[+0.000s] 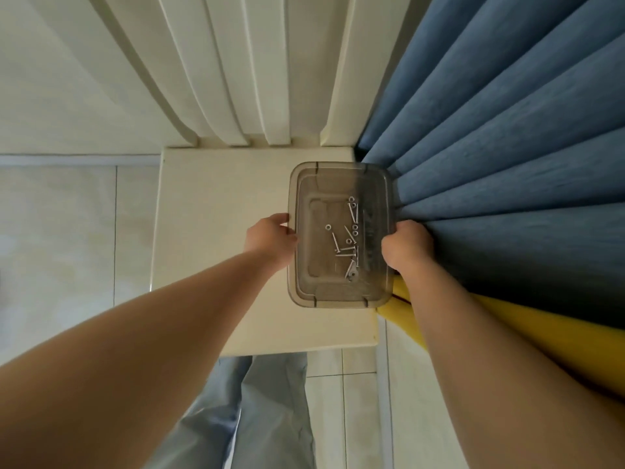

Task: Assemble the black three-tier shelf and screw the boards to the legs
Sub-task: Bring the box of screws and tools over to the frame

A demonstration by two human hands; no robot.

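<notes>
- The tray [340,292] is smoky, translucent plastic, smooth with a faint sheen.
- The screws [350,247] and nuts [354,228] lying in it are bright, shiny metal.
- The chair seat [209,231] is cream plastic, smooth and matt; its back slats [236,79] look the same, with a soft gloss along the edges.
- The curtain [507,147] is blue woven cloth, matt and finely grained.
- The yellow rolls [541,340] look smooth and slightly glossy.
- The floor [57,231] is pale glazed tile.
- The trousers [257,418] are light blue cloth.
</notes>
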